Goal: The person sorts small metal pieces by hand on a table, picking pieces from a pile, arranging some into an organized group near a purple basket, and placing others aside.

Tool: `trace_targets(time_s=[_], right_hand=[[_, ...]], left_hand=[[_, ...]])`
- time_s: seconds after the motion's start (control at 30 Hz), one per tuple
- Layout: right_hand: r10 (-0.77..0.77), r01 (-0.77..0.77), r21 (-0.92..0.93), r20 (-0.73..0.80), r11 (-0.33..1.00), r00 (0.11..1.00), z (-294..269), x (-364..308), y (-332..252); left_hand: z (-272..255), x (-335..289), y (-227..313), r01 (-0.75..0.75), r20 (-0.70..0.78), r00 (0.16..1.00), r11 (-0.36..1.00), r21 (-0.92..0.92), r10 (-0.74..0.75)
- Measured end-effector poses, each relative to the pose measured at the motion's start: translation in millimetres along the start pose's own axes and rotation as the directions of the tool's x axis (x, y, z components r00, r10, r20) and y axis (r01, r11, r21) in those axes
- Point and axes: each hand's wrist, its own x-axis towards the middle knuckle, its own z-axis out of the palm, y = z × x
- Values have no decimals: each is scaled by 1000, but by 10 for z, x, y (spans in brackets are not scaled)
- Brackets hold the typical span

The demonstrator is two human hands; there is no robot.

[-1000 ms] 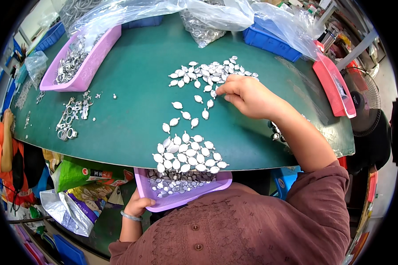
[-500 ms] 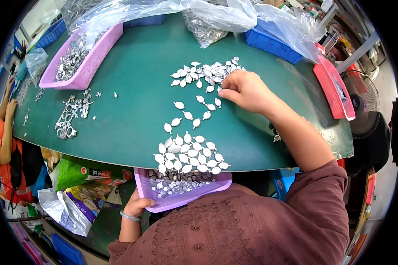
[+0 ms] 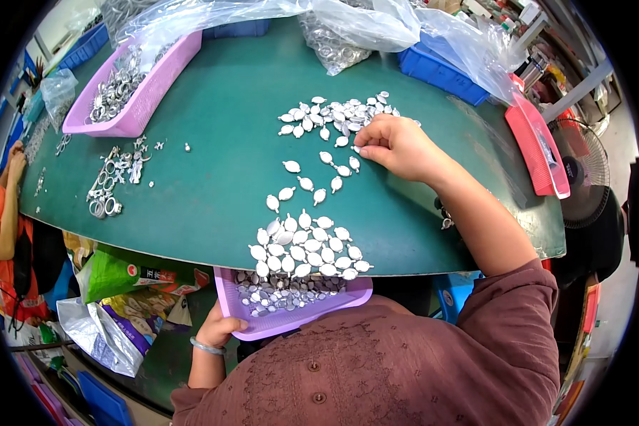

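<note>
My left hand (image 3: 219, 331) grips the left end of a purple plastic basket (image 3: 311, 321), held under the table's near edge. Many small silvery metal pieces (image 3: 291, 292) lie inside it. My right hand (image 3: 397, 145) reaches across the table, thumb and forefinger pinched at a small oval silver metal piece (image 3: 356, 149). Just beyond those fingertips spreads a loose pile of similar oval pieces (image 3: 348, 113), each with small tabs at its ends. Another group of ovals (image 3: 305, 245) lies by the near edge above the basket, with several single ones scattered between.
A pink basket of metal parts (image 3: 138, 106) stands far left on the green table (image 3: 220, 113), near loose rings (image 3: 106, 188). Blue trays (image 3: 444, 74) and plastic bags (image 3: 334, 42) line the back. At right are a red basket (image 3: 539, 153) and a fan (image 3: 582, 170); another person's arm (image 3: 8, 213) shows at left.
The view has shifted slightly. My right thumb and forefinger have settled a little lower, against an oval piece; my left hand stays on the basket.
</note>
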Motion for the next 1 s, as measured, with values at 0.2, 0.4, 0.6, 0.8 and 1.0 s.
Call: trace_targets(time_s=[0.2, 0.4, 0.6, 0.8, 1.0], right_hand=[[-57, 59, -41, 53, 997, 997, -44, 46, -107], [-196, 197, -40, 17, 980, 980, -78, 113, -50], [-81, 74, -147, -43, 986, 996, 12, 264, -144], [-149, 125, -250, -82, 960, 985, 69, 314, -88], [-106, 109, -115, 29, 987, 994, 12, 262, -72]], left_hand=[[9, 4, 6, -15, 0, 1000, 1000, -2, 15], [-10, 10, 10, -10, 13, 1000, 1000, 0, 10], [-2, 5, 16, -8, 12, 1000, 1000, -1, 8], [4, 14, 23, -27, 30, 999, 999, -18, 28], [-23, 19, 3, -18, 33, 999, 1000, 2, 18]])
